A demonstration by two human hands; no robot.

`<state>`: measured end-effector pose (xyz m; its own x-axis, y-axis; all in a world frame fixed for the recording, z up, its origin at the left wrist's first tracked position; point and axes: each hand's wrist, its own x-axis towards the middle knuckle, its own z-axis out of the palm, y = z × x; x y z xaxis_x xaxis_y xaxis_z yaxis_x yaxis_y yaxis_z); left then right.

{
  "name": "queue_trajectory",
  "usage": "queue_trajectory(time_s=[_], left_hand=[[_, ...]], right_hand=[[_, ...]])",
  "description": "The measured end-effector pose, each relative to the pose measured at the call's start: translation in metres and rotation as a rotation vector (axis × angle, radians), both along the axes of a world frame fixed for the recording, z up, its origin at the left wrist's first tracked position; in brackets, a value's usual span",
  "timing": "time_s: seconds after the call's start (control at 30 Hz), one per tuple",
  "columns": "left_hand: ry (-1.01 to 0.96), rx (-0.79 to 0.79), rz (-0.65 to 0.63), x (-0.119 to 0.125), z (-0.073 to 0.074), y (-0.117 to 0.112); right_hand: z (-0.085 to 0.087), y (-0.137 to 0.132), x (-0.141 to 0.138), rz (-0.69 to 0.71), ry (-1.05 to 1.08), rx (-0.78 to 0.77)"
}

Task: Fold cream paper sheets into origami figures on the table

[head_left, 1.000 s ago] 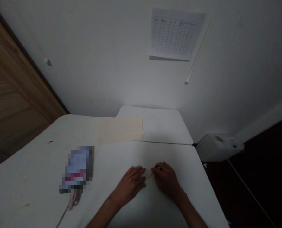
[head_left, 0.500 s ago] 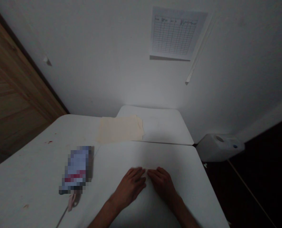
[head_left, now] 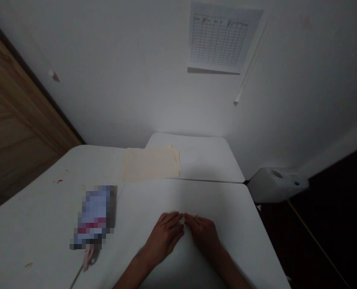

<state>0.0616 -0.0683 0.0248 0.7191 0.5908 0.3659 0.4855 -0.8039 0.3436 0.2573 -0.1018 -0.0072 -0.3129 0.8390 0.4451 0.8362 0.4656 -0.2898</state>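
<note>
While resting on a white plastic folding table (head_left: 214,200), a person's bare left hand (head_left: 163,237) and right hand (head_left: 204,236) flank a small cream-coloured scrap (head_left: 182,219) at their meeting fingertips, closest to the left; its long axis is hidden, and whether either hand grips it cannot be told.

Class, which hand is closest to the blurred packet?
The left hand is closest, lying just right of the packet; the right hand lies farther off, beyond the left hand.
</note>
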Motion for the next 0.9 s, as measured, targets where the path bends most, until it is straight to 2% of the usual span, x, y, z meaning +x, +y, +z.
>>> queue_trajectory(time_s=[0.23, 0.4, 0.67, 0.9], left_hand=[[0.023, -0.011, 0.019, 0.002, 0.000, -0.003], [0.005, -0.017, 0.018, 0.002, -0.002, -0.003], [0.019, -0.028, 0.026, 0.002, -0.002, -0.004], [0.018, 0.040, 0.033, 0.003, 0.000, -0.006]], right_hand=[[0.004, -0.008, -0.007, -0.157, -0.079, -0.021], [0.003, -0.015, 0.000, -0.222, -0.080, -0.051], [0.002, -0.021, 0.012, -0.279, -0.044, -0.027], [0.000, -0.022, 0.013, -0.289, 0.008, 0.000]])
